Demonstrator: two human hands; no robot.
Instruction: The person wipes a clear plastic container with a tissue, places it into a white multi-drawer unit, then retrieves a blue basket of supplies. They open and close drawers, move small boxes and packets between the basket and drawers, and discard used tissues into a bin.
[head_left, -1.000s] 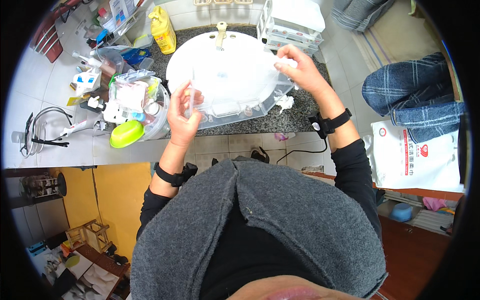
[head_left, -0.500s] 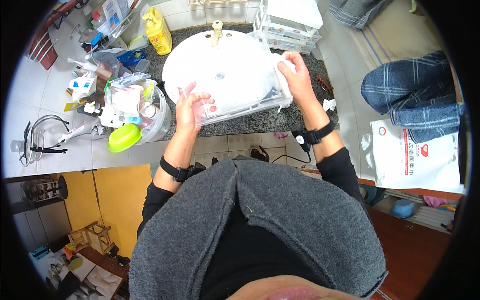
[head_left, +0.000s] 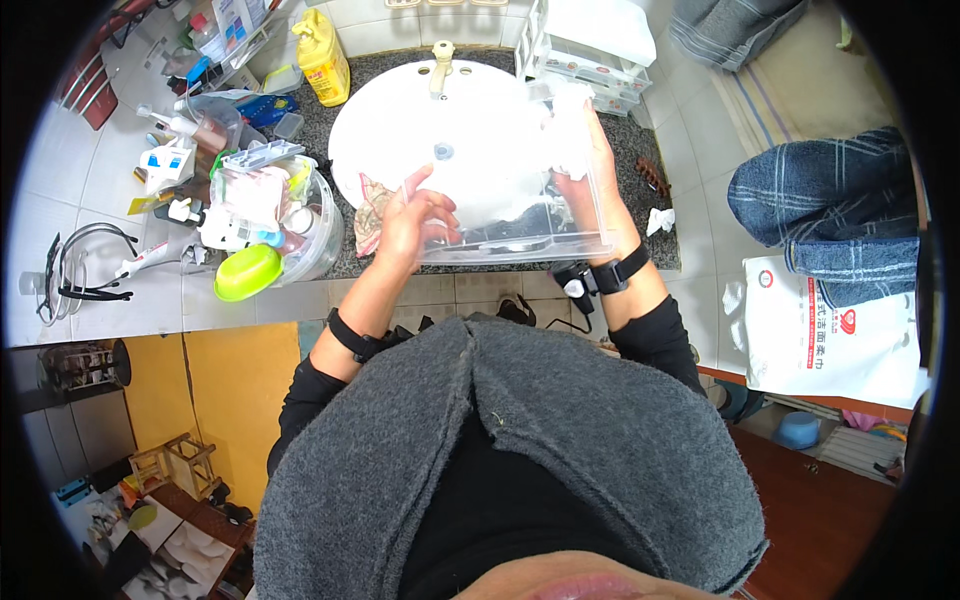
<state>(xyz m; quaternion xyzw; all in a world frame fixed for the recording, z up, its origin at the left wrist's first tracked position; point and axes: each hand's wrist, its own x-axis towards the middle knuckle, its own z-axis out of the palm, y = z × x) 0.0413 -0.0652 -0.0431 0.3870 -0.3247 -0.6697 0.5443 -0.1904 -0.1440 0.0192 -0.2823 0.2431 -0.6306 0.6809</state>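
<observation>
I hold a clear plastic container [head_left: 520,247] over the round white sink [head_left: 385,135]. My left hand [head_left: 412,218] grips its left near edge, thumb and fingers wrapped over the wall. At the container's right wall, my right hand [head_left: 590,170] presses a crumpled white cloth [head_left: 568,125] against the plastic. Each wrist carries a black band. A patterned rag [head_left: 370,212] lies on the sink's rim just left of my left hand.
The dark stone counter [head_left: 660,235] holds a yellow bottle [head_left: 324,55], a clear tub of toiletries [head_left: 275,210], a green bowl [head_left: 247,272] and a white drawer unit [head_left: 600,40]. A cream faucet [head_left: 440,62] stands behind the sink. A white bag [head_left: 835,330] sits on the floor at right.
The container has swung from lying flat over the sink to a tilted hold nearer my body. My left hand has shifted right along its edge, and my right hand now presses the cloth on its wall.
</observation>
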